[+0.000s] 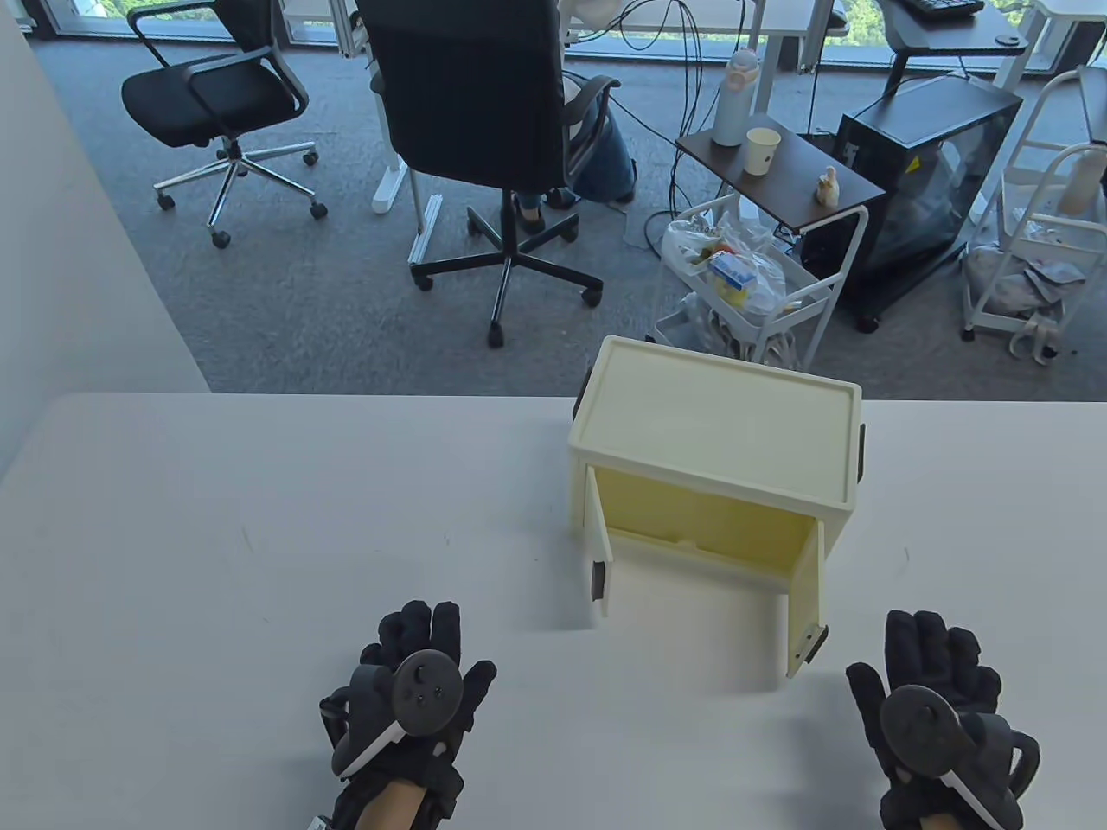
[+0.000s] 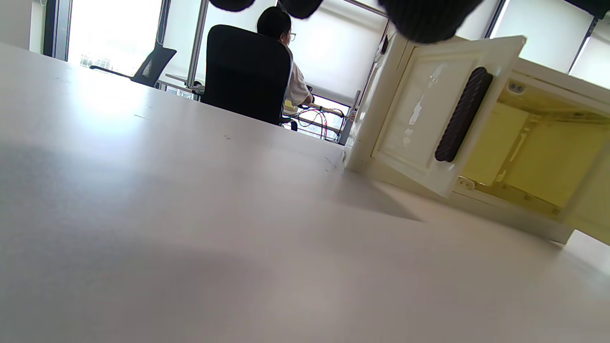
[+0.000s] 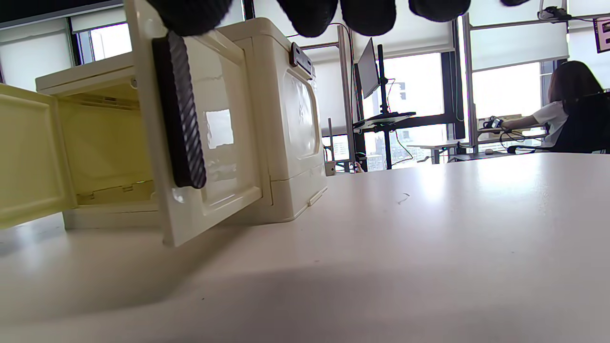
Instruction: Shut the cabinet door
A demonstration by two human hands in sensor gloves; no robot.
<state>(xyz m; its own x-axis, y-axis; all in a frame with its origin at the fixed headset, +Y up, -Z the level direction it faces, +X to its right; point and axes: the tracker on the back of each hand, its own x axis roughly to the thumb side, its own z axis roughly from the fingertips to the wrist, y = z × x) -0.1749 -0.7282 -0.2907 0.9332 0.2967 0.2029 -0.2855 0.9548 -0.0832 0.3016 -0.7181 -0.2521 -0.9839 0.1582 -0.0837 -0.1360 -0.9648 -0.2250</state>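
Observation:
A cream plastic cabinet [image 1: 718, 415] stands on the white table [image 1: 216, 536] with both front doors swung open toward me. The left door [image 1: 598, 540] and the right door [image 1: 804, 596] each carry a dark ribbed handle; the handles show in the left wrist view [image 2: 462, 114] and the right wrist view [image 3: 183, 109]. The yellowish inside looks empty. My left hand [image 1: 424, 657] rests flat on the table, front-left of the cabinet, holding nothing. My right hand [image 1: 938, 674] rests flat to the right of the right door, holding nothing.
Beyond the table's far edge are office chairs [image 1: 484, 130], a white trolley [image 1: 744, 285], a side table with a cup [image 1: 763, 149] and a black PC case [image 1: 934, 181]. A wall [image 1: 60, 216] stands at the left.

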